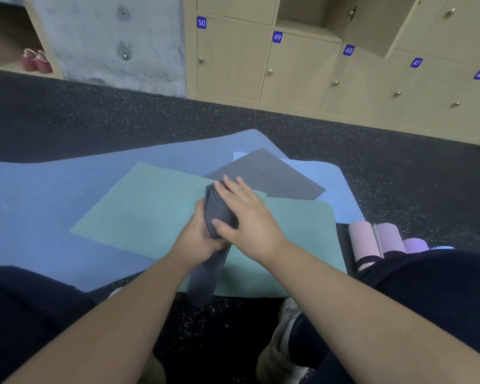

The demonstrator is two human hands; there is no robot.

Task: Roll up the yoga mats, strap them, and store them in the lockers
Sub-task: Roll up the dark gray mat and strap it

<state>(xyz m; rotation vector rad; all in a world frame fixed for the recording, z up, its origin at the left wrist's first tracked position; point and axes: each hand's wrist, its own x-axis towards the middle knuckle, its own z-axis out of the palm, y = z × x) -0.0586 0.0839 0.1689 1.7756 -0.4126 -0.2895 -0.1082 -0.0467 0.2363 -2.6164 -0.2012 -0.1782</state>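
At frame centre the left hand (pixel 198 234) curls round the rolled grey mat (pixel 215 231) from below, seemingly to keep the coil tight; the right hand (pixel 244 214) lies over it, fingers nearly straight, pressing; its unrolled tail (pixel 266 173) runs toward the upper right across the green mat (pixel 139 217); locker 49 (pixel 297 70) waits shut above.

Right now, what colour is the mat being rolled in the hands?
Dark grey mat, seen in the head view.
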